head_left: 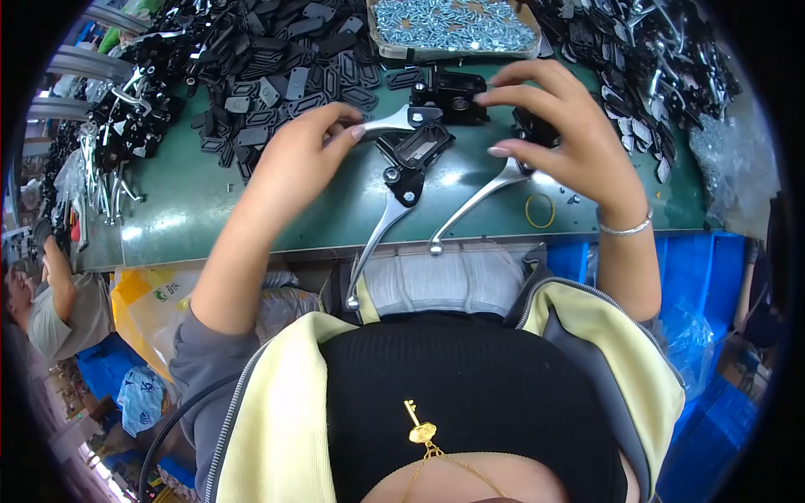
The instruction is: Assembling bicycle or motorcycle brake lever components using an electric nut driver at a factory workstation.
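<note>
My left hand [306,151] pinches the end of a silver brake lever [387,123] between thumb and fingers; the lever points right toward a black reservoir body [457,94]. My right hand [570,126] has its fingers spread, with fingertips at the right edge of that body; whether they touch it I cannot tell. Under my right palm lies another lever assembly, partly hidden, its silver lever [474,205] reaching toward the table's near edge. Between my hands sits a third lever assembly [415,151] with its reservoir uncovered, its lever hanging over the edge.
A tray of small silver screws [457,25] stands at the back. Black covers and gaskets [293,63] are heaped at the back left, with more parts [620,84] at right. A yellow rubber band [540,211] lies on the green table [277,218]. Another person [63,298] is at far left.
</note>
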### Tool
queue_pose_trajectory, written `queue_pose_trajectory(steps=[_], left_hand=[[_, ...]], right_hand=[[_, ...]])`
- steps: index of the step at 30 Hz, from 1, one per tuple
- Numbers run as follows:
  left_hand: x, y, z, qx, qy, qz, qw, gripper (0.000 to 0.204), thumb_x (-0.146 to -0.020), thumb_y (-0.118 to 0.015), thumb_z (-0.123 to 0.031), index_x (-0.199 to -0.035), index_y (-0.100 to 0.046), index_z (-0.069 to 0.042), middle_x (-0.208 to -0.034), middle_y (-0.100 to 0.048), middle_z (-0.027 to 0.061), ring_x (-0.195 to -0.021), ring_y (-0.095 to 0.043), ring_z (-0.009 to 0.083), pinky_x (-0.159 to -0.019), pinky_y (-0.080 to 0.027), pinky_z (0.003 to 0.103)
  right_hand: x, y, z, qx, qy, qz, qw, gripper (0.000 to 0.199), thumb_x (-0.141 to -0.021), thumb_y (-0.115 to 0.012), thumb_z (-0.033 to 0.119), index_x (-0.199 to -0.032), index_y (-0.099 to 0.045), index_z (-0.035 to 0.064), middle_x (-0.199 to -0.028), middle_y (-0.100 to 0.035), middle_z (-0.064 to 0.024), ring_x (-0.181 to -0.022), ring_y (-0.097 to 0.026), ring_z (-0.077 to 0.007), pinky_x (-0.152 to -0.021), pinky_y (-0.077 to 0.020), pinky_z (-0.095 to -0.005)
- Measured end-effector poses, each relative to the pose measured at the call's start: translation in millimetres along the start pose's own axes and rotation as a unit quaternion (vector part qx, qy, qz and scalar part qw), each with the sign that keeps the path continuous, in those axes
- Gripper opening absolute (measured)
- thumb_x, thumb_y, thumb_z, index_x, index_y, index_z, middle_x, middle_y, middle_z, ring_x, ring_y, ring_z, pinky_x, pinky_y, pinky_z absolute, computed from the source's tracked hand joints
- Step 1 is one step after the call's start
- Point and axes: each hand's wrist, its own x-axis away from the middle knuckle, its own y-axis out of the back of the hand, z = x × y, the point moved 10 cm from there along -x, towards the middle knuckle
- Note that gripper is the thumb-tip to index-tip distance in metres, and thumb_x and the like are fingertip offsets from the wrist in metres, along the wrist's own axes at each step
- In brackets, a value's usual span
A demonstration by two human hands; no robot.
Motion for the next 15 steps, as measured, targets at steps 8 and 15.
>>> queue_pose_trajectory(steps=[8,15], left_hand=[[103,-32,-54,-0.218,-0.217,-0.221,0.925,0.035,-0.091,-0.071,-0.021,-0.122,-0.062,-0.008,-0.103,-0.065,0.0105,-0.096,-0.065,0.0331,-0.081,-0.053,0.045],[68,-46,-44,-0.163,-0.231,-0.152,0.947,0.041,-0.093,-0.067,-0.014,-0.132,-0.055,-0.008,-0.111,-0.068,0.0156,-0.096,-0.068,0.0382,-0.08,-0.055,0.048]], right_hand=[[-33,-59,52,-0.002,0.094,0.127,0.987,0.047,-0.08,-0.08,0.021,-0.124,-0.068,0.0109,-0.122,-0.065,-0.0095,-0.116,-0.058,-0.0315,-0.101,-0.0455,-0.0439],[-29,-24,21,0.072,0.086,-0.029,0.993,0.042,-0.088,-0.072,0.014,-0.129,-0.065,0.0114,-0.124,-0.065,-0.0103,-0.119,-0.06,-0.0316,-0.099,-0.0486,-0.0437]])
